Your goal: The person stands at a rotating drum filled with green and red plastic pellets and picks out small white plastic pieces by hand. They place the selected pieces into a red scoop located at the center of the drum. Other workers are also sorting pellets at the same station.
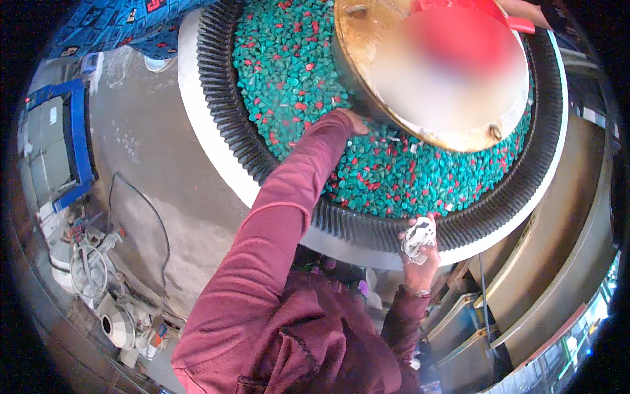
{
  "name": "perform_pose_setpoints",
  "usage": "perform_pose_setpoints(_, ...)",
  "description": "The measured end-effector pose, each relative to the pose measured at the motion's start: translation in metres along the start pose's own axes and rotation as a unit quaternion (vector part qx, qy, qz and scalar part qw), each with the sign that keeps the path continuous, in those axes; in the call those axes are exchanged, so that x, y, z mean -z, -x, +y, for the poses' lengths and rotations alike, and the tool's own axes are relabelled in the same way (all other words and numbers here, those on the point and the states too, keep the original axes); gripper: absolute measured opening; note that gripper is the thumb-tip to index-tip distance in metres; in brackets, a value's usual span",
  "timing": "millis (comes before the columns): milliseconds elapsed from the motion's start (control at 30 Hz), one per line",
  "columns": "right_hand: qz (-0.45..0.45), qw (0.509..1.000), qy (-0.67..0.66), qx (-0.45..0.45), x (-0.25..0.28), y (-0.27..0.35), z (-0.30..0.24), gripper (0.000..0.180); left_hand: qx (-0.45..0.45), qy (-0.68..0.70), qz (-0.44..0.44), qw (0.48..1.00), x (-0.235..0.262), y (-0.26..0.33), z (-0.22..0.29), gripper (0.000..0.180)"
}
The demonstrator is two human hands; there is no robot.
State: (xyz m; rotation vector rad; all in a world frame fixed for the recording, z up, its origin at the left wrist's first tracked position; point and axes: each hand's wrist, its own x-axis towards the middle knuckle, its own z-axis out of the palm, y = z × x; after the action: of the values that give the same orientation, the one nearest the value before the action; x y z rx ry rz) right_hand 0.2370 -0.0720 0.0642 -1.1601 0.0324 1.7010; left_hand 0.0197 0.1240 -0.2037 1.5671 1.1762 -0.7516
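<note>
A round vibrating bowl holds a thick bed of small green and red tumbling stones [289, 85]. Across the bowl's near-left rim reaches my left arm, and my left hand [353, 121] is down at the stones beside the central drum; its fingertips are hard to make out. Palm up at the near rim, my right hand [423, 262] has its fingers curled round a bunch of shiny silvery-white pieces [419, 239], whose exact kind I cannot tell. A few small pale pieces [413, 148] lie among the stones near the drum.
The bowl has a ribbed black lining [220, 85] and white outer rim [203, 138]. A red container [453, 33] sits on the drum [367, 39], partly blurred; another person's arm [528, 12] is beside it. Blue printed clothing [118, 26] shows top left. A cable [154, 210] crosses the floor.
</note>
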Motion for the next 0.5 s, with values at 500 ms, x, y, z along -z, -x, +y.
perform_pose_setpoints(500,-0.013,0.988,-0.117,0.099,0.029,0.086,-0.003,0.064,-0.240,-0.031,-0.225,0.944,-0.041,0.128,0.021,0.056)
